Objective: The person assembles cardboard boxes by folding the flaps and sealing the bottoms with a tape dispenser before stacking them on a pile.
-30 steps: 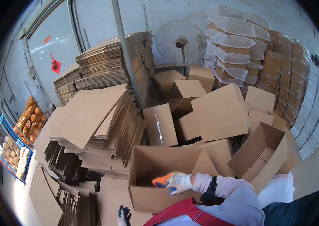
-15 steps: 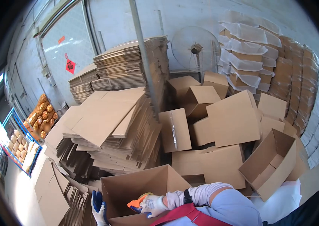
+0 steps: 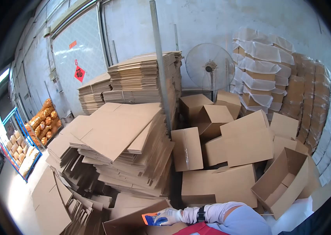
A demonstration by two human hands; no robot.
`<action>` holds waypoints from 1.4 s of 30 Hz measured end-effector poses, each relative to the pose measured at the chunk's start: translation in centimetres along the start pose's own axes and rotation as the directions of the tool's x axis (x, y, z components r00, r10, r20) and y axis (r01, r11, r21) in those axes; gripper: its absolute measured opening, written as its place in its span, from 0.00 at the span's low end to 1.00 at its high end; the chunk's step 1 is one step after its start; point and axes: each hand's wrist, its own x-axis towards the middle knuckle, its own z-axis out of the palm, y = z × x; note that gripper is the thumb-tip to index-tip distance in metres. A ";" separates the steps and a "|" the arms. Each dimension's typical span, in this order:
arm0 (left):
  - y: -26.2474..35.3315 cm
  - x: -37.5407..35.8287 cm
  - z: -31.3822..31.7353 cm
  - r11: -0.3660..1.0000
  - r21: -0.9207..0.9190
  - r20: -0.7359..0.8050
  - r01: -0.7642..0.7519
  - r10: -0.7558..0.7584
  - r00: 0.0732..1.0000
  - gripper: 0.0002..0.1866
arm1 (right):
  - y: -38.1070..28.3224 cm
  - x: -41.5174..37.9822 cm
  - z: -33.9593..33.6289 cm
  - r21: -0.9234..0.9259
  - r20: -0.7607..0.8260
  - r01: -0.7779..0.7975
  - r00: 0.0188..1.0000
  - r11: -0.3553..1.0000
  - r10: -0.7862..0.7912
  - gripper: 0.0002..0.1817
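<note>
My right hand (image 3: 168, 216), in a white glove with blue fingertips, is closed around an orange tape dispenser (image 3: 148, 218). Its tape roll is mostly hidden by the hand. Below and around the hand, at the bottom edge, is a cardboard box (image 3: 124, 224) whose lower part is cut off by the frame. A black band circles my right wrist over the light sleeve. My left hand is out of view.
Flattened cardboard sheets (image 3: 114, 127) form a tall stack ahead, behind a metal pole (image 3: 159, 58). Made-up boxes (image 3: 247, 141) lie piled to the right, one open box (image 3: 281, 182) among them. A fan (image 3: 210, 67) stands at the wall.
The view has tilted up, so the scene sits lower. My left hand, formerly at the box's left side, has dropped out of frame. My right hand still holds the tape dispenser.
</note>
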 end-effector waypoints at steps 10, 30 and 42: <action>10.8 1.7 -7.9 0.994 0.006 -0.158 -0.112 0.112 0.981 0.27 | 1.4 -3.6 1.2 -0.306 -0.180 0.048 0.978 0.951 -0.107 0.17; 11.0 0.8 -6.0 0.990 0.078 -0.213 0.117 -0.098 0.972 0.23 | 0.7 2.1 4.4 -0.568 0.249 0.372 0.928 0.734 -0.278 0.14; 10.8 1.2 -5.9 0.988 0.097 -0.212 0.120 -0.097 0.972 0.24 | 1.8 3.6 6.9 -0.401 0.172 0.434 0.901 0.807 -0.399 0.11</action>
